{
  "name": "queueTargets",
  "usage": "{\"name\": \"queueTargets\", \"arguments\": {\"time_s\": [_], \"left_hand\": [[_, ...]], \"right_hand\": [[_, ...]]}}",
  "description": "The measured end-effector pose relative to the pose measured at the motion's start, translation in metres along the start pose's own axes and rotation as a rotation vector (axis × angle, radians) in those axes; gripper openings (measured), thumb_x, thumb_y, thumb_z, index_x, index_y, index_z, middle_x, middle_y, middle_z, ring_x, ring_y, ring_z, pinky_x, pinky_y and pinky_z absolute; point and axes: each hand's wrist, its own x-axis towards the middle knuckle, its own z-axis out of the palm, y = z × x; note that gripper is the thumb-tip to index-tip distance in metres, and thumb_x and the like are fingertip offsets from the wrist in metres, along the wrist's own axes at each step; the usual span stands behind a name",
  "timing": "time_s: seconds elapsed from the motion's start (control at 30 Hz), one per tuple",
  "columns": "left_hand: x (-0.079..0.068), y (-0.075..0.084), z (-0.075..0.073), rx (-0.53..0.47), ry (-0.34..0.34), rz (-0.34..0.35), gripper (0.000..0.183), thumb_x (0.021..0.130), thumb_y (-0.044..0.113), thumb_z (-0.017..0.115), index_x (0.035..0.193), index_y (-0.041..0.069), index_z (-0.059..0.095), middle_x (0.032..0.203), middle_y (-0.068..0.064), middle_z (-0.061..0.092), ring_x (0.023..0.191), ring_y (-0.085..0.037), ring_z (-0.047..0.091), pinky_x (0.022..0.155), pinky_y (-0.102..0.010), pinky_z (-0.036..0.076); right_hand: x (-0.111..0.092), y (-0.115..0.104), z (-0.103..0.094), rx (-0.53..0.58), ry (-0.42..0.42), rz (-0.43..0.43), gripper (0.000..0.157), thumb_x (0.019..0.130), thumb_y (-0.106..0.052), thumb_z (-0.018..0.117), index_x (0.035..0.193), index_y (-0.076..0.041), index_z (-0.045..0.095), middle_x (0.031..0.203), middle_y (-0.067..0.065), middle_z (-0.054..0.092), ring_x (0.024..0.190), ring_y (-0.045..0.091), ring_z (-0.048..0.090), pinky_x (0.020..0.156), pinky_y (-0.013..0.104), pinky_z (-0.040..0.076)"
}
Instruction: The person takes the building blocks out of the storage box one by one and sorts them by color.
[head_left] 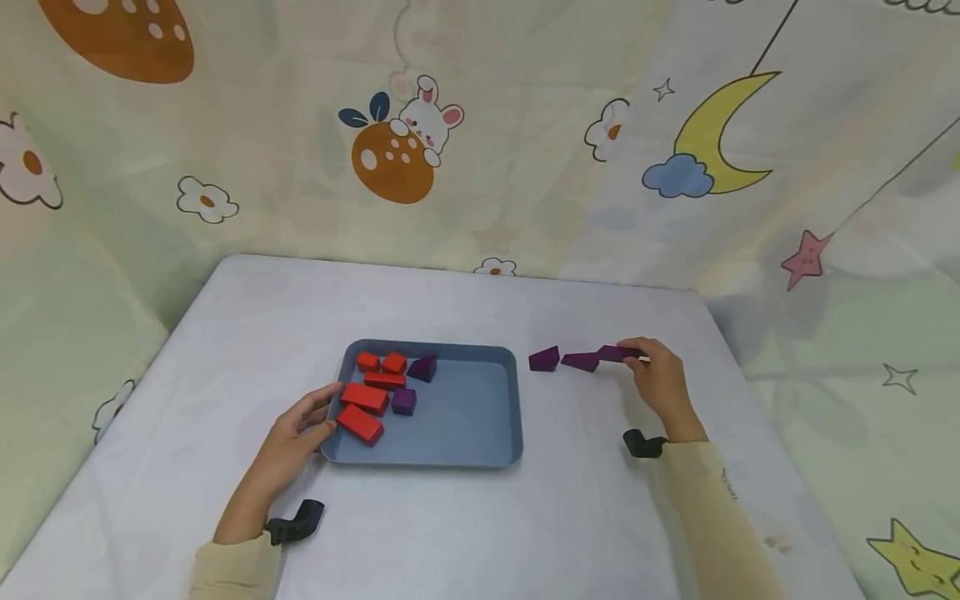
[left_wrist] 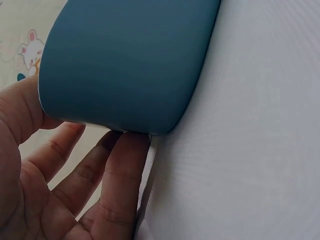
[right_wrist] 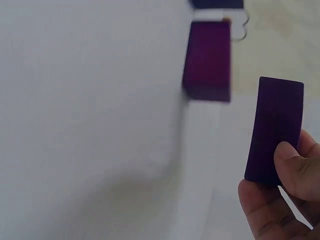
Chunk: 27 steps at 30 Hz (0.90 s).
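Note:
A blue-grey tray (head_left: 465,417) lies on the table, and my left hand (head_left: 296,425) holds its left rim with thumb and fingers. In the left wrist view the fingertips meet the tray's outer wall (left_wrist: 125,75). My right hand (head_left: 662,379) pinches a purple block (right_wrist: 275,130) between thumb and fingers, to the right of the tray. In the head view, two more purple blocks, one (head_left: 543,359) nearer the tray and one (head_left: 581,362) nearer the hand, rest on the table. The held block's left end overlaps the nearer one there.
Several red blocks (head_left: 365,397) sit along the tray's left side. Beside them are a purple cube (head_left: 403,402) and a dark purple angular block (head_left: 422,368). A white cloth covers the table (head_left: 570,533), and a printed curtain (head_left: 525,167) hangs behind it.

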Motion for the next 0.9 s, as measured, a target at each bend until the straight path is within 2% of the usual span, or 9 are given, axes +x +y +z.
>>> {"name": "queueTargets", "arguments": {"time_s": [0.27, 0.37, 0.47, 0.57, 0.77, 0.9], "left_hand": [[-0.001, 0.0, -0.001, -0.008, 0.01, 0.005, 0.06, 0.105, 0.003, 0.057, 0.164, 0.006, 0.045, 0.165, -0.026, 0.045, 0.148, -0.049, 0.048, 0.1, -0.048, 0.056], [-0.001, 0.0, -0.001, -0.013, 0.011, 0.013, 0.059, 0.105, 0.003, 0.057, 0.163, 0.006, 0.046, 0.164, -0.026, 0.046, 0.147, -0.048, 0.049, 0.095, -0.04, 0.057], [-0.001, 0.0, -0.001, -0.007, 0.015, 0.023, 0.059, 0.105, 0.003, 0.058, 0.163, 0.006, 0.046, 0.164, -0.025, 0.047, 0.147, -0.047, 0.05, 0.095, -0.034, 0.056], [-0.001, -0.001, -0.002, 0.005, 0.02, 0.026, 0.059, 0.105, 0.004, 0.058, 0.163, 0.006, 0.047, 0.164, -0.024, 0.048, 0.146, -0.046, 0.051, 0.096, -0.03, 0.055], [-0.002, -0.001, -0.003, 0.007, 0.018, 0.037, 0.058, 0.105, 0.004, 0.058, 0.163, 0.007, 0.047, 0.164, -0.024, 0.048, 0.146, -0.045, 0.052, 0.095, -0.027, 0.053], [-0.002, -0.001, -0.002, -0.005, 0.014, 0.048, 0.058, 0.105, 0.004, 0.058, 0.162, 0.006, 0.048, 0.164, -0.024, 0.048, 0.146, -0.046, 0.051, 0.096, -0.027, 0.053]], "right_hand": [[0.012, 0.032, 0.01, -0.041, -0.107, 0.113, 0.025, 0.102, 0.009, 0.062, 0.126, 0.008, 0.069, 0.132, 0.036, 0.065, 0.132, 0.056, 0.057, 0.113, 0.067, 0.041], [0.013, 0.037, 0.013, -0.04, -0.13, 0.128, 0.027, 0.101, 0.009, 0.062, 0.128, 0.008, 0.068, 0.134, 0.036, 0.064, 0.134, 0.056, 0.055, 0.114, 0.067, 0.04], [0.014, 0.034, 0.012, -0.031, -0.151, 0.138, 0.035, 0.1, 0.01, 0.064, 0.136, 0.007, 0.065, 0.142, 0.038, 0.058, 0.137, 0.058, 0.051, 0.115, 0.068, 0.039], [0.014, 0.022, 0.009, -0.035, -0.115, 0.111, 0.041, 0.099, 0.012, 0.06, 0.139, 0.008, 0.062, 0.147, 0.038, 0.054, 0.141, 0.059, 0.046, 0.117, 0.069, 0.036], [0.008, -0.024, 0.018, 0.003, 0.087, -0.045, 0.035, 0.095, 0.013, 0.054, 0.127, 0.011, 0.069, 0.139, 0.034, 0.063, 0.135, 0.057, 0.052, 0.117, 0.068, 0.035], [0.006, -0.06, 0.033, 0.076, 0.097, -0.115, 0.033, 0.096, 0.011, 0.058, 0.127, 0.008, 0.071, 0.135, 0.032, 0.067, 0.128, 0.055, 0.059, 0.111, 0.067, 0.043]]}}
